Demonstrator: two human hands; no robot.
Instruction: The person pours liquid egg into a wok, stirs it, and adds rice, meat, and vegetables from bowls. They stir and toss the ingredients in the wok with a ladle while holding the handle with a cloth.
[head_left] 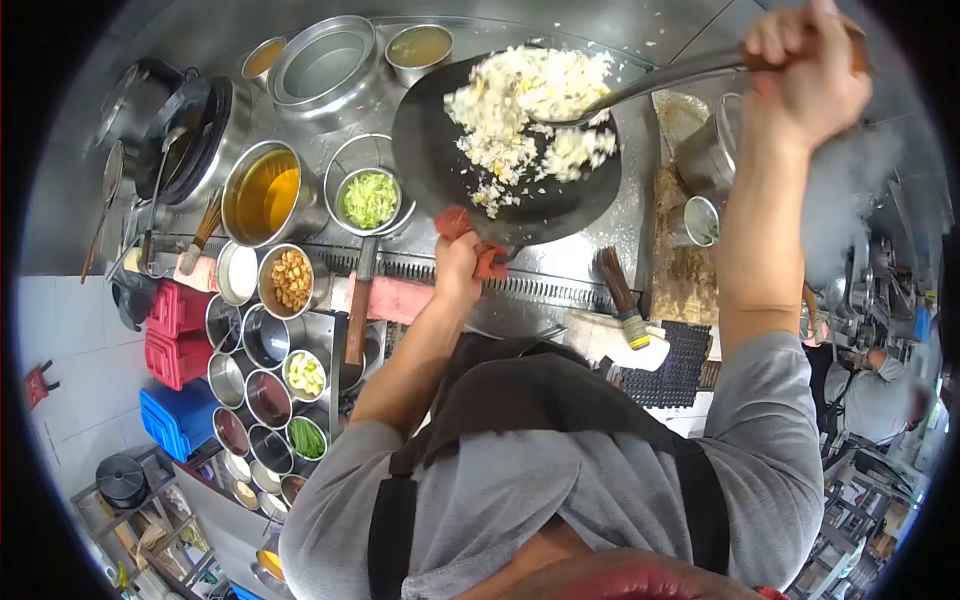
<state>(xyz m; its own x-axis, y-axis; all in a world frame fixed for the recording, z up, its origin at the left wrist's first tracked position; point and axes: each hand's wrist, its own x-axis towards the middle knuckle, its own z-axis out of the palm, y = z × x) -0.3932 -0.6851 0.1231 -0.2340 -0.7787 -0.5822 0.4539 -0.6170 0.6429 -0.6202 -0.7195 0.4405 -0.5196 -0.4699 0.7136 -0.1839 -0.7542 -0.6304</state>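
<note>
My left hand [458, 268] is closed around a red cloth [488, 258] at the near edge of a dark wok [420, 140]. Fried rice [520, 85] with yellowish bits is heaped in the wok, some of it blurred and in the air. Raised at the upper right, my right hand [815, 80] grips the wooden handle end of a long metal ladle [690, 72]. The ladle's head reaches into the rice and is partly hidden by it. Left of the wok, a bowl of shredded greens [369, 200] sits in a round strainer with a wooden handle [357, 325].
A pot of amber oil [268, 192] and a bowl of browned chunks [291, 281] stand left, above several ingredient tins [268, 398]. Right of the wok are a bamboo brush [622, 295], a wooden board [685, 285] and a steaming metal pot [708, 155]. Another person [870, 400] is at far right.
</note>
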